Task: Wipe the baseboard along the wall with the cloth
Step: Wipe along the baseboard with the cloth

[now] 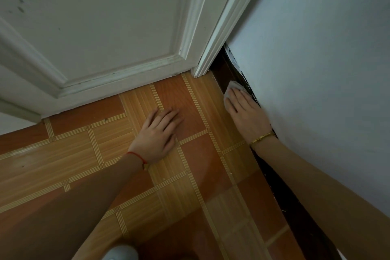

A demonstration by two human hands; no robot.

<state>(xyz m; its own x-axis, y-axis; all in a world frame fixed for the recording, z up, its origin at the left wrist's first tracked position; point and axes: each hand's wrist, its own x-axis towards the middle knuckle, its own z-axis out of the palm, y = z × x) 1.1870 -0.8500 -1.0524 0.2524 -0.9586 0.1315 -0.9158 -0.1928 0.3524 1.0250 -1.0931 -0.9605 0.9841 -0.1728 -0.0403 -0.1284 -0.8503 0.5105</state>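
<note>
Here, your right hand (pixel 245 112) lies flat with its fingers straight, pressing a small white cloth (pixel 233 88) against the dark baseboard (pixel 221 69) at the foot of the pale wall (pixel 316 59), close to the corner where the white door frame (pixel 213 48) meets it. Only the cloth's far edge shows past your fingertips. Your left hand (pixel 158 133) is spread open, palm down on the patterned wood-look floor (pixel 84 154), holding nothing. A gold bracelet (pixel 261 137) circles your right wrist and a red string (pixel 137 156) your left. The white panelled door (pixel 95 27) stands closed ahead.
</note>
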